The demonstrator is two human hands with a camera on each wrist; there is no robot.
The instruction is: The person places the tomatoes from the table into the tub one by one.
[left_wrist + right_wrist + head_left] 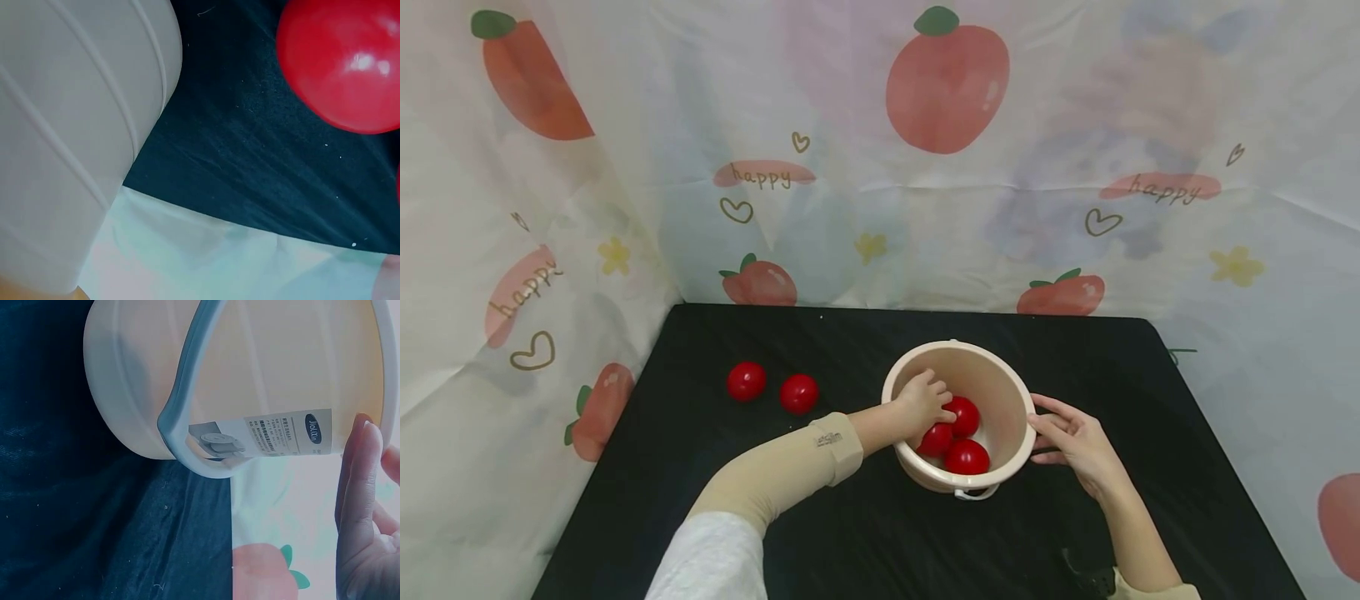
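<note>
Cream bucket [992, 392] on a black surface [865, 542]: the right hand [1078, 446] pinches its rim [953, 345], perhaps to keep it steady. Inside, the left hand [923, 407] is by three red balls [967, 457]; I cannot tell if its fingers grip one. Two other balls [747, 382] lie farther back.

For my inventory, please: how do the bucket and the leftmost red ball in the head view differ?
The bucket is pale beige; the leftmost ball is red. The bucket is larger than the ball. The bucket has a handle and a label; the ball shows neither. Both rest on the black surface.
</note>
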